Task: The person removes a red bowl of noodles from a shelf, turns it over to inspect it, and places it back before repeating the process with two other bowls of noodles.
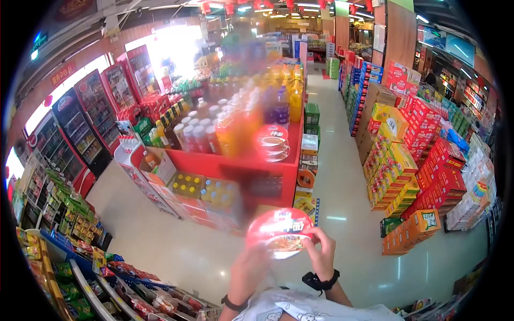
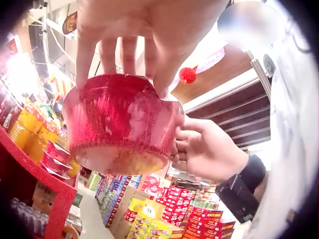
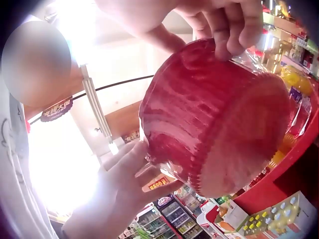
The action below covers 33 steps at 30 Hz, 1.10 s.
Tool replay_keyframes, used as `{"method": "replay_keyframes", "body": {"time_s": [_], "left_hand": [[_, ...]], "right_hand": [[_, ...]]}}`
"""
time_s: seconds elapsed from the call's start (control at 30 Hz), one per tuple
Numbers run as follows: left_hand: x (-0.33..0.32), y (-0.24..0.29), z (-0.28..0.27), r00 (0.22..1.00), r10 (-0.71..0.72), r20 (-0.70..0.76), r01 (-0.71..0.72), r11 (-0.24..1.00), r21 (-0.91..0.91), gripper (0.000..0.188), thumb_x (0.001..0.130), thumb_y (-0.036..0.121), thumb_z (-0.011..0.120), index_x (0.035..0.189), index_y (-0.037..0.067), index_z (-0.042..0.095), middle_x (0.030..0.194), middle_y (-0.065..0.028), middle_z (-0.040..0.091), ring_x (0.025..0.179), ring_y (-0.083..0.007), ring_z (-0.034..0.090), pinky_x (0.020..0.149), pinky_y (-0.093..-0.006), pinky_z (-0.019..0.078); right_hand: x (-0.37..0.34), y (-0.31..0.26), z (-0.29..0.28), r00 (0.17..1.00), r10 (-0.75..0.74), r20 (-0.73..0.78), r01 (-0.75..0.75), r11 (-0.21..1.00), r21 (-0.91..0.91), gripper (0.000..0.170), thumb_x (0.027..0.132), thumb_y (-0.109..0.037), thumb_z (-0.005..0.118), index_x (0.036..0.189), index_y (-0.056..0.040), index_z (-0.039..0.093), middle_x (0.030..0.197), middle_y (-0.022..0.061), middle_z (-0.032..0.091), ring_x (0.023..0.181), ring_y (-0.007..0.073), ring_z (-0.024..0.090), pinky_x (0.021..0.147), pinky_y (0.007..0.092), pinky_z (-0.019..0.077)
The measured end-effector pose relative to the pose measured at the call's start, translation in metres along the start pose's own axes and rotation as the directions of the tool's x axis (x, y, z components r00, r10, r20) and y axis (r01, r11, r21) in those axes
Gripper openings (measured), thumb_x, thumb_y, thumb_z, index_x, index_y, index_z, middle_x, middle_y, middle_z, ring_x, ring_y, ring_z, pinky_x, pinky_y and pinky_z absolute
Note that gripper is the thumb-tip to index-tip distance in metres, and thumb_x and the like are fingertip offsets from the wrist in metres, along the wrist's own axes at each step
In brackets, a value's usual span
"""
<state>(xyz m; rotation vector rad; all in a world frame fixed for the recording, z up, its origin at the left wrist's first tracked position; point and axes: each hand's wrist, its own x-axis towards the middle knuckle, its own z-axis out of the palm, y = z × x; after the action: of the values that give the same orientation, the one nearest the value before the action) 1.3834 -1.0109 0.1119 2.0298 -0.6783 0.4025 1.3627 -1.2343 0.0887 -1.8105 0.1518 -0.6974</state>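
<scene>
Both hands hold a red instant noodle bowl (image 1: 282,227) in front of the body, its lid with a noodle picture facing up in the head view. My left hand (image 1: 252,270), blurred there, grips the bowl's left side. On the right rim, the thumb and fingers of my right hand (image 1: 321,254) pinch the edge. From below, the left wrist view shows the bowl's red ribbed side (image 2: 119,117) between the two hands. Clear wrap glints around the bowl (image 3: 199,109) in the right wrist view, where the right fingers curl over its upper edge.
Ahead is a red display counter (image 1: 230,152) crowded with bottles. Similar noodle bowls (image 1: 273,143) are stacked at its right corner. Stacked cartons (image 1: 393,166) line the aisle at right. Drink fridges (image 1: 80,128) stand at far left, with snack shelves (image 1: 134,291) close by at lower left.
</scene>
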Motion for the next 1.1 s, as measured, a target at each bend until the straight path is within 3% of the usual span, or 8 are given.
{"method": "replay_keyframes", "body": {"time_s": [0.2,0.23,0.37,0.5,0.63,0.87,1.0,1.1], "left_hand": [[0.054,-0.062,-0.008,0.994,-0.040,-0.105,0.047,0.997,0.064,0.032,0.077,-0.001,0.085,0.108,0.007,0.079,0.115,-0.0102,0.073,0.107,-0.0322,0.071,0.092,-0.0416,0.0573],[0.061,-0.074,-0.009,0.992,-0.040,-0.122,0.050,0.995,0.082,0.032,0.077,-0.001,0.085,0.108,0.007,0.079,0.115,-0.0101,0.073,0.107,-0.0323,0.071,0.092,-0.0417,0.0574],[0.092,-0.112,-0.010,0.986,-0.071,-0.154,0.087,0.991,0.104,0.033,0.077,0.000,0.085,0.109,0.008,0.079,0.116,-0.0097,0.073,0.106,-0.0326,0.071,0.091,-0.0414,0.0577],[0.133,-0.129,-0.013,0.982,-0.132,-0.131,0.150,0.979,0.135,0.032,0.080,0.003,0.084,0.111,0.008,0.079,0.118,-0.0098,0.074,0.110,-0.0323,0.071,0.093,-0.0417,0.0576],[0.168,-0.161,-0.002,0.983,-0.164,-0.082,0.175,0.973,0.150,0.030,0.084,0.006,0.083,0.114,0.007,0.078,0.121,-0.0113,0.074,0.115,-0.0320,0.070,0.097,-0.0439,0.0570],[0.277,-0.192,0.032,0.994,-0.097,-0.054,0.103,0.988,0.117,0.035,0.081,0.003,0.086,0.114,0.007,0.077,0.120,-0.0129,0.073,0.113,-0.0329,0.070,0.094,-0.0431,0.0568],[0.346,-0.211,0.061,1.000,0.011,-0.029,-0.008,0.995,0.104,0.032,0.081,0.003,0.086,0.111,0.006,0.075,0.119,-0.0120,0.072,0.110,-0.0328,0.069,0.091,-0.0431,0.0566],[0.387,-0.238,0.095,0.997,0.074,-0.017,-0.074,0.997,0.037,0.031,0.081,0.002,0.085,0.110,0.006,0.075,0.119,-0.0122,0.071,0.110,-0.0330,0.069,0.093,-0.0433,0.0561]], "right_hand": [[0.086,0.018,0.062,0.970,0.097,0.223,-0.123,0.987,0.106,0.017,0.095,-0.009,0.070,0.109,0.0012,0.072,0.089,0.0051,0.073,0.077,0.0075,0.063,0.071,0.0260,0.0490],[0.102,0.023,0.074,0.971,0.025,0.236,-0.053,0.992,0.113,0.018,0.095,-0.009,0.070,0.109,0.0010,0.073,0.092,0.0039,0.074,0.077,0.0070,0.062,0.072,0.0258,0.0488],[0.140,0.034,0.112,0.957,0.069,0.281,-0.073,0.997,0.004,0.015,0.094,-0.009,0.071,0.106,-0.0002,0.074,0.089,0.0019,0.072,0.075,0.0070,0.060,0.071,0.0256,0.0478],[0.170,0.046,0.141,0.964,0.081,0.254,-0.108,0.990,0.095,0.013,0.094,-0.009,0.071,0.103,-0.0002,0.074,0.083,0.0026,0.069,0.074,0.0080,0.060,0.069,0.0256,0.0464],[0.214,0.065,0.159,0.970,0.001,0.245,-0.036,0.989,0.141,0.013,0.095,-0.009,0.071,0.104,0.0002,0.073,0.079,0.0020,0.069,0.071,0.0062,0.059,0.064,0.0250,0.0441],[0.311,0.095,0.170,0.984,0.073,0.163,-0.099,0.983,0.157,0.015,0.093,-0.005,0.069,0.107,0.0008,0.073,0.080,0.0024,0.070,0.071,0.0072,0.061,0.065,0.0259,0.0447],[0.366,0.110,0.165,0.990,0.095,0.100,-0.106,0.987,0.116,0.018,0.099,-0.015,0.069,0.110,-0.0008,0.072,0.086,0.0056,0.070,0.082,0.0129,0.066,0.076,0.0299,0.0506],[0.401,0.137,0.161,0.997,0.072,0.020,-0.073,0.996,0.044,0.019,0.099,-0.012,0.068,0.115,-0.0024,0.072,0.099,0.0065,0.074,0.088,0.0121,0.067,0.075,0.0269,0.0505]]}}
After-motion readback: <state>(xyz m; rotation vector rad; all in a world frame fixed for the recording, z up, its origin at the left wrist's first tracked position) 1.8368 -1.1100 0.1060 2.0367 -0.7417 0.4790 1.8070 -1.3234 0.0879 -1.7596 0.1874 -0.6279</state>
